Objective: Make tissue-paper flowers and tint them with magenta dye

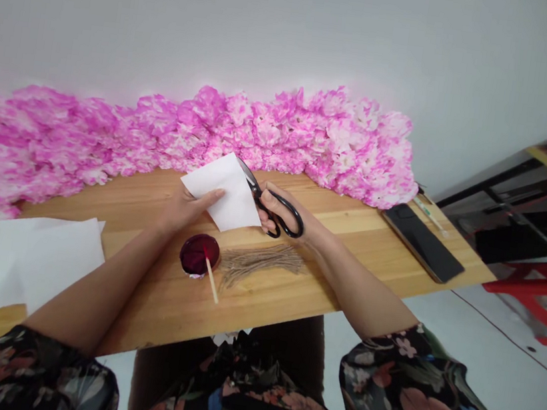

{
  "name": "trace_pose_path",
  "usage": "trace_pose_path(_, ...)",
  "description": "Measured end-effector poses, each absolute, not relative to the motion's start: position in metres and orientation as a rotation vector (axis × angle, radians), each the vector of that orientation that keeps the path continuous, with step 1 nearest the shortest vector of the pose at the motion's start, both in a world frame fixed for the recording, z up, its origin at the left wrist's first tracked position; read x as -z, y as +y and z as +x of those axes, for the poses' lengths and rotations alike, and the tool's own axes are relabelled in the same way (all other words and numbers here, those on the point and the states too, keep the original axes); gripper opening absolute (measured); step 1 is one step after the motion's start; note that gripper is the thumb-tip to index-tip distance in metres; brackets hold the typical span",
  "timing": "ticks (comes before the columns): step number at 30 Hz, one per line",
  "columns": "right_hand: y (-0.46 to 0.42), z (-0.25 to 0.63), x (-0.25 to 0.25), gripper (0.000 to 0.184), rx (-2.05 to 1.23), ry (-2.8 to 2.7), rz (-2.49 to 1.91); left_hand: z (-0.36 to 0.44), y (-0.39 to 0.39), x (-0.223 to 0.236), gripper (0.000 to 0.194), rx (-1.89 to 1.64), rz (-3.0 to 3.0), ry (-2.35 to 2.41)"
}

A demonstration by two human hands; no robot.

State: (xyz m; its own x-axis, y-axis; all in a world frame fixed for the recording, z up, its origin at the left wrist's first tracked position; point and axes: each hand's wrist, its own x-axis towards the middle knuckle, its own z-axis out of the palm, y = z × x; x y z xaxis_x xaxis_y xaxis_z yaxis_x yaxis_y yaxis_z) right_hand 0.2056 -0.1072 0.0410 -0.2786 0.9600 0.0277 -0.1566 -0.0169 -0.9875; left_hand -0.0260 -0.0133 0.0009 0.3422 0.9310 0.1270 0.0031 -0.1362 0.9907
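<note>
A small white sheet of paper [228, 199] is pinched in my left hand [191, 207], thumb on top and fingers underneath. My right hand [273, 206] grips black-handled scissors [288, 214], whose blades lie along the paper's upper right edge. Just below the paper, a small round dish of dark red liquid [192, 255] stands on the wooden table [136, 328]. A thin wooden stick [212, 281] leans in it, its tip stained red. To the right of the dish lies a bundle of thin brown stems or strings [262, 263].
Pink and white paper-like flowers [203, 125] are heaped along the table's wall side. Larger white sheets [19, 259] lie at the left. A black phone [422, 241] and a thin pale brush-like tool [431, 212] are at the right end. Beyond stands a red stool [545, 288].
</note>
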Motion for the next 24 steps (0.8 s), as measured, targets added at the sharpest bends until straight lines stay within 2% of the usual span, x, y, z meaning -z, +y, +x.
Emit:
trace_pose_path(8,-0.1045,0.2062,-0.0383,0.068,-1.454,-1.324,-0.94,-0.0222,-0.0202,-0.0086,0.08,-0.967,1.478,0.997)
trace_pose_path(15,-0.1066,0.203,-0.0409,0.074,-1.422,-1.245,-0.985,-0.0262,-0.0183,-0.0053,0.06,-0.927,1.482,0.981)
trace_pose_path(24,-0.0996,0.2047,-0.0346,0.078,-1.429,-1.247,-0.996,-0.0265,-0.0185,-0.0069,0.069,-0.913,1.442,0.946)
